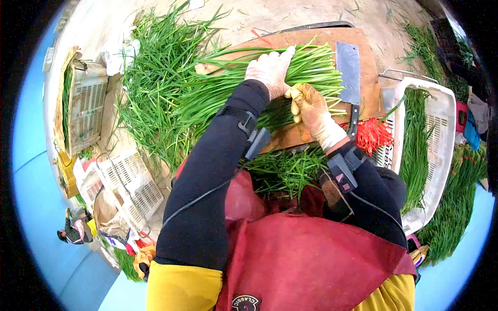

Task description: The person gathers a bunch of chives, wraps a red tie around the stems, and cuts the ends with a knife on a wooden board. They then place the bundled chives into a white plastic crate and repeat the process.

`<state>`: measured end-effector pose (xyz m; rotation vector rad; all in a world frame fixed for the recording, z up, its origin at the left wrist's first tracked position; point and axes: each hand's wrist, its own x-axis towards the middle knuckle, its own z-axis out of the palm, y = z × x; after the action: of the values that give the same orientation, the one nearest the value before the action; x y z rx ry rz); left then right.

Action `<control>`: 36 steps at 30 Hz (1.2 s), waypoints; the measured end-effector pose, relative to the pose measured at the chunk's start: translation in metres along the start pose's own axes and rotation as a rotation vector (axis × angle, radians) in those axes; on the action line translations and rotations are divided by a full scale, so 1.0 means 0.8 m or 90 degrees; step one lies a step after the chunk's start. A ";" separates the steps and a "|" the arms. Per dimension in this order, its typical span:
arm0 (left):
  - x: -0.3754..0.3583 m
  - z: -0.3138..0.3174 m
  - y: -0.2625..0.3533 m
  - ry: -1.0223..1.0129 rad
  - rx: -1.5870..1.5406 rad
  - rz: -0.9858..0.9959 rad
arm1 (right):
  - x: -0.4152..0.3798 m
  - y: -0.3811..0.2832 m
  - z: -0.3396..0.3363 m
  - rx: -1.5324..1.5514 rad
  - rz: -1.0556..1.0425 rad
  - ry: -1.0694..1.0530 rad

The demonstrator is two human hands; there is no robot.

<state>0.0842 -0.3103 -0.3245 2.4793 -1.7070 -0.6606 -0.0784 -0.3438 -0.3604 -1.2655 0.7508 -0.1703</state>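
Note:
A large bunch of green stalks (311, 65) lies across a wooden board (290, 39), its pale cut ends toward the right. My left hand (270, 70), in a pale glove, rests over the top of the bunch with its fingers around the stalks. Against the bunch's near side is my right hand (311, 106), in a yellowish glove, with curled fingers; what they pinch, if anything, is too small to tell. A cleaver (347, 72) lies flat on the board just right of the stalk ends, its dark handle toward me. Red ties (373, 136) are heaped at the board's near right corner.
Loose greens (161, 78) spread left of the board. At the right stands a white crate (441, 111) holding greens, with more bundles (456, 202) beyond it. White crates (88, 109) stand at the left. Another person (78, 228) is at the far lower left.

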 end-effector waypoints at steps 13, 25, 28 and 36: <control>-0.024 -0.017 0.002 0.069 -0.056 0.073 | -0.084 -0.067 -0.093 -0.835 0.070 -0.122; -0.049 0.019 0.043 0.082 0.059 -0.045 | -0.060 -0.043 -0.093 -0.646 -0.096 -0.141; -0.050 0.019 0.043 0.094 0.048 -0.045 | -0.092 -0.055 -0.088 -0.717 0.039 -0.143; -0.053 0.023 0.041 0.101 0.062 -0.046 | -0.117 -0.014 -0.098 -0.745 0.000 -0.157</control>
<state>0.0356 -0.2811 -0.3181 2.5909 -1.6377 -0.3824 -0.1925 -0.3627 -0.3191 -2.3308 0.6259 0.4994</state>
